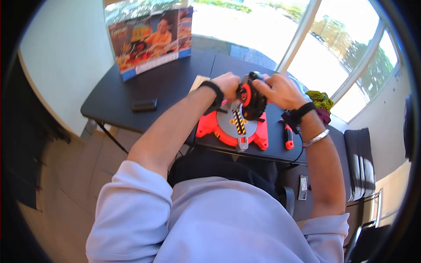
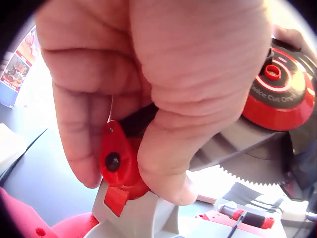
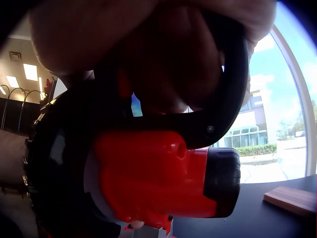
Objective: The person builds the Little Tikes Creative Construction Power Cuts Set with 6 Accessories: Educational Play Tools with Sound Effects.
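Note:
A toy miter saw with a red base (image 1: 206, 125) and grey round plate (image 1: 226, 125) stands at the table's front edge. Its black and red saw head (image 1: 252, 98) is raised above the plate. My right hand (image 1: 283, 91) grips the black handle (image 3: 233, 94), fingers curled through it above the red motor housing (image 3: 143, 173). My left hand (image 1: 226, 84) is behind the saw head; in the left wrist view its thumb and fingers (image 2: 163, 153) pinch around the red hinge piece (image 2: 119, 153) on the grey support (image 2: 133, 218). The toothed blade (image 2: 242, 163) shows beside it.
A picture box (image 1: 151, 41) stands at the table's back left, with a black case (image 1: 144, 105) nearer the front. Right of the saw lie a red-handled tool (image 1: 289, 136) and a black cable. Green cloth (image 1: 320, 100) lies at the right. A wooden block (image 3: 292, 199) is behind the saw.

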Demonstrator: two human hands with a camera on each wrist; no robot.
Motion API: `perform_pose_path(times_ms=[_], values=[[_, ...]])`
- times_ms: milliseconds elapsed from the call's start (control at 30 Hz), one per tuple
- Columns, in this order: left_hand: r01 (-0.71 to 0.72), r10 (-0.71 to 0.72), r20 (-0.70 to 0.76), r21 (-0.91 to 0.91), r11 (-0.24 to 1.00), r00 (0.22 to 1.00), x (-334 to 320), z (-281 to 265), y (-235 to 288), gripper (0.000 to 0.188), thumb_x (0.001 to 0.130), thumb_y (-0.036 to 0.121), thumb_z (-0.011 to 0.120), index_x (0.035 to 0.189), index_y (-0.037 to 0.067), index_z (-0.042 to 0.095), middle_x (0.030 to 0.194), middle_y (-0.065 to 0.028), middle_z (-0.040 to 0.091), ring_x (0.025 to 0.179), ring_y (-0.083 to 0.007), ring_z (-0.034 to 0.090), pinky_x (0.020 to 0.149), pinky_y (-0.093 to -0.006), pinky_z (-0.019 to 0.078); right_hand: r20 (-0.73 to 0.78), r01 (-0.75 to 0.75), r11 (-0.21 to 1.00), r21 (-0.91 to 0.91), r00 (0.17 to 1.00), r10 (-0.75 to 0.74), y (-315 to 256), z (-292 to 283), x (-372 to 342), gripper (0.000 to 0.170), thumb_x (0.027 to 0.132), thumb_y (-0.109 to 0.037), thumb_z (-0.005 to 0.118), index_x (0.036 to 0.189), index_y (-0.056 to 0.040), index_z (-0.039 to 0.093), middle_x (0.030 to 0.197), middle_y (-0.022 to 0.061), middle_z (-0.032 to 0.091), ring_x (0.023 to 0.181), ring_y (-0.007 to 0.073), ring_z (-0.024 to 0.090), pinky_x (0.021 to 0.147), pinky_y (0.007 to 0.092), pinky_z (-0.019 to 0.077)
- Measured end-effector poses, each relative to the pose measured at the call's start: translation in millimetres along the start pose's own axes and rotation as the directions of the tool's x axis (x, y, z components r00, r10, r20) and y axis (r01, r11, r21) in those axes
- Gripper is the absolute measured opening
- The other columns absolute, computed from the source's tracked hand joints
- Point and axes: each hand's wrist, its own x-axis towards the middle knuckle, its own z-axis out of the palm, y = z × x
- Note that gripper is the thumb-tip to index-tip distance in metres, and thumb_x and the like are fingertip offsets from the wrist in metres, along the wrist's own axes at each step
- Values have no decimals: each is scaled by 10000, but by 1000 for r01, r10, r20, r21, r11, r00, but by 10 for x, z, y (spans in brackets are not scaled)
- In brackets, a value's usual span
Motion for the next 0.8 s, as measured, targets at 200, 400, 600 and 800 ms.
perform_pose_path(times_ms=[200, 400, 600, 800], values=[[-12, 4, 120, 70, 997, 993, 21, -78, -26, 312, 744, 208, 902, 976, 23, 806, 940, -228, 775, 930, -409, 755, 850, -465, 601, -141, 180, 983, -23, 973, -182, 218, 214, -35, 719, 1043, -620, 533, 746, 14, 700, 638, 264, 602, 660, 469, 635, 661, 544, 497], [-37, 13, 201, 117, 992, 980, -37, -257, 157, 245, 749, 53, 850, 987, 20, 801, 897, -216, 770, 901, -387, 760, 820, -439, 598, -149, 196, 978, -73, 967, -205, 150, 451, -531, 910, 991, -815, 452, 772, 27, 715, 573, 231, 594, 591, 451, 623, 659, 515, 489], [-133, 96, 205, 177, 975, 974, 30, -130, 29, 425, 715, -28, 808, 1129, 66, 788, 898, -199, 769, 907, -401, 747, 824, -439, 597, -161, 152, 988, -23, 975, -154, 5, 859, -1026, 1094, 925, -870, 477, 1356, 129, 588, 779, 188, 682, 751, 383, 665, 858, 452, 414], [-138, 100, 235, 151, 979, 967, -11, -130, 66, 447, 726, -15, 815, 1158, 97, 793, 919, -204, 771, 905, -392, 753, 824, -438, 602, -286, 134, 991, -22, 949, -134, -108, 1037, -1203, 1056, 946, -851, 463, 1386, 104, 562, 891, 171, 660, 859, 361, 634, 861, 459, 388]])
